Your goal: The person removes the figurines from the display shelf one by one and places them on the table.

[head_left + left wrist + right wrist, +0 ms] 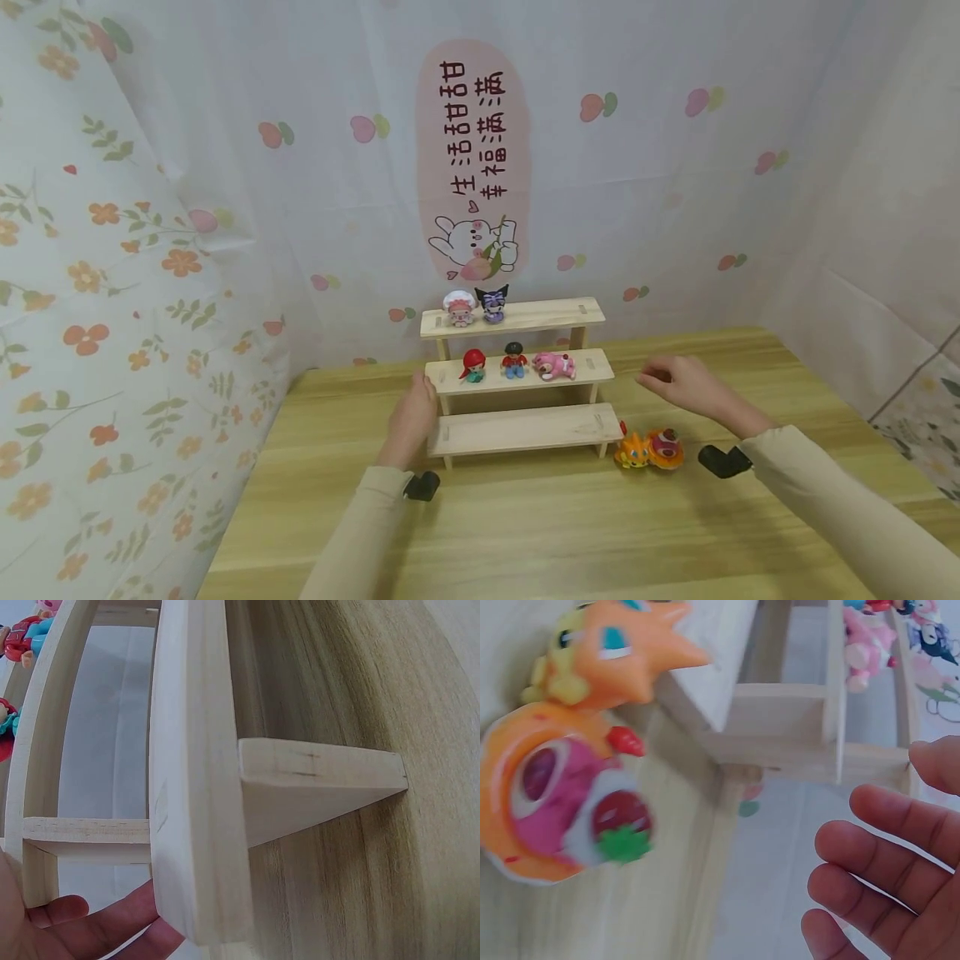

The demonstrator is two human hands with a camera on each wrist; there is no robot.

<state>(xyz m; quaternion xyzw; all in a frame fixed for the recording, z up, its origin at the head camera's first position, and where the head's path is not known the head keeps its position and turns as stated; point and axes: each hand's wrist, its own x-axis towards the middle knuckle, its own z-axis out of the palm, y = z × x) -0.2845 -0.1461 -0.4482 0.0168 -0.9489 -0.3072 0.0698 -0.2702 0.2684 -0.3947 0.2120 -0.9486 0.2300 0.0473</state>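
Observation:
A three-tier wooden display stand is on the table. At its left end, by the middle tier, my left hand grips the wood; the left wrist view has its fingers against the tier's end. My right hand hovers right of the stand, holding nothing, its fingers loosely bent and spread. Below it lie an orange spiky figurine and an orange round toy with a pink centre. The middle tier carries a red-haired figurine, a black-haired one and a pink bear lying down.
On the top tier are a figurine with a white hat and a purple one with black pointed ears. A patterned curtain hangs behind the wooden table and along its left side.

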